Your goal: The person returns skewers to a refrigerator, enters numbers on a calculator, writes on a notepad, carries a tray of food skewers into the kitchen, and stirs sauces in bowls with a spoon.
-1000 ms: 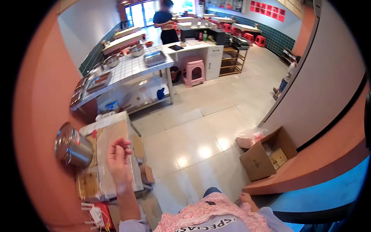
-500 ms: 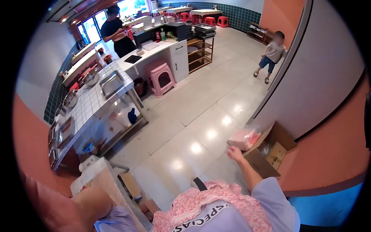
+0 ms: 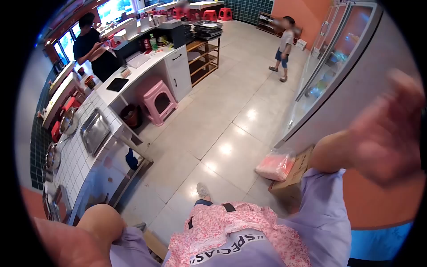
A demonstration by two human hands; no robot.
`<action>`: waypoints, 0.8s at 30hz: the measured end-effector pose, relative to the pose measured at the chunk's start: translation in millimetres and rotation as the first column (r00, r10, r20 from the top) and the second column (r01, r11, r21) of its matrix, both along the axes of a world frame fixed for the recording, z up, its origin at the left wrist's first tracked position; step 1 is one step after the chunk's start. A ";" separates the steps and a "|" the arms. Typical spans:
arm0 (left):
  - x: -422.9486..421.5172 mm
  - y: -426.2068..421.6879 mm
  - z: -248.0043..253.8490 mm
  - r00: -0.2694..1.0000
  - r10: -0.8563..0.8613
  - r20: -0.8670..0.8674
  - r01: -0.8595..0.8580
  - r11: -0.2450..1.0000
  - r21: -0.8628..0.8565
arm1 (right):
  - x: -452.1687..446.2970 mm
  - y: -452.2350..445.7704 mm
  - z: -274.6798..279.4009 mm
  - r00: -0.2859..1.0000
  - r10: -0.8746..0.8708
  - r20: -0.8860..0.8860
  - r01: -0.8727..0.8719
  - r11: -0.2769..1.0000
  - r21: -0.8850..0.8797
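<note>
My right hand [image 3: 389, 129] is raised close to the camera at the right, blurred by motion. Its fingers look loosely apart, and I see nothing held in them. At the lower left is my left hand [image 3: 71, 244], also near the lens and blurred; its fingers run out of the picture. Below my right forearm, a clear plastic bag with pink contents [image 3: 275, 165] rests against a cardboard box [image 3: 293, 173]. Neither hand touches them. A pink floral apron [image 3: 231, 218] covers part of my lilac shirt.
A tiled counter [image 3: 73, 164] with a steel tray [image 3: 95, 129] and metal bowls stands left. Beyond are a pink stool [image 3: 156, 100] and a white desk [image 3: 138, 66]. One person [image 3: 91, 46] stands behind it; another [image 3: 283, 49] is near the glass-door cabinet [image 3: 331, 66].
My right hand has risen from beside the plastic bag to the camera's right side. The view has shifted, bringing the glass cabinet into sight. A shoe now shows on the floor below.
</note>
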State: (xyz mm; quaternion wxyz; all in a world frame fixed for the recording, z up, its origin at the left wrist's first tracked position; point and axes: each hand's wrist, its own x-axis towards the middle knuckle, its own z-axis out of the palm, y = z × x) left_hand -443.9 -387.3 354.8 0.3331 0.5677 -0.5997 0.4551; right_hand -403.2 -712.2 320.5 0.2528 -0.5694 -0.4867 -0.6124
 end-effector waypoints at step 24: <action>472.2 -81.0 23.0 0.972 -0.140 0.187 0.160 0.983 -0.095 | 371.4 -61.7 40.7 0.752 -0.312 0.581 0.315 0.944 0.099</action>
